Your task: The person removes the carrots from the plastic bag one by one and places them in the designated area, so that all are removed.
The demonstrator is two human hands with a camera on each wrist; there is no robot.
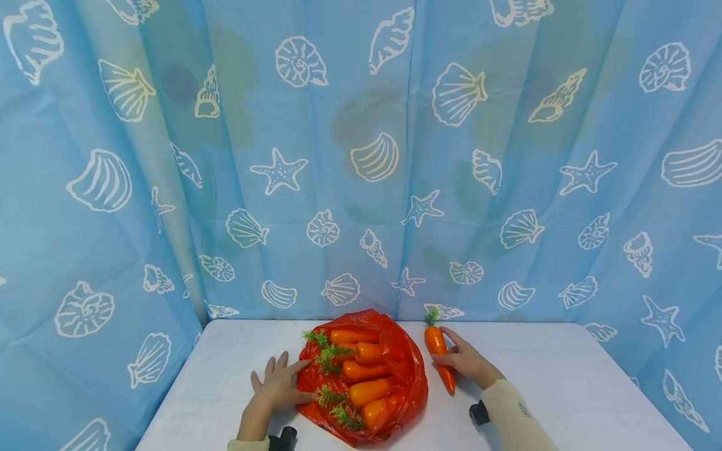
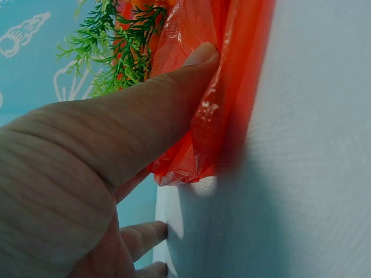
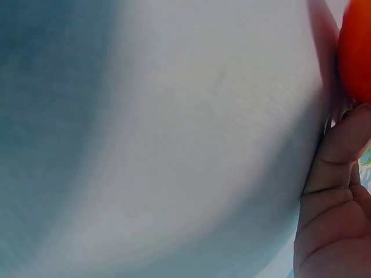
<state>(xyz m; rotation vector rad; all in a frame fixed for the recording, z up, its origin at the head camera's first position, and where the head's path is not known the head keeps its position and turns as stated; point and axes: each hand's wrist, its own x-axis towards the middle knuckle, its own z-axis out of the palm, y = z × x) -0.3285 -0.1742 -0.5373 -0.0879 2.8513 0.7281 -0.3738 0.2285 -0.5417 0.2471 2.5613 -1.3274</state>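
A red plastic bag lies with its mouth towards the left, several orange carrots with green leafy tops inside it. At the bag's left edge my left hand touches the plastic with thumb and index finger, its other fingers spread away. In the left wrist view the straight thumb lies against the red plastic, its tip beside a fold. To the right of the bag, my right hand holds a single carrot by its side, leafy top pointing away. The right wrist view shows only part of this carrot.
A white cloth covers the table. Behind it and at both sides hangs a blue curtain with white shell and starfish prints. Black wrist-worn devices sit near the sleeves.
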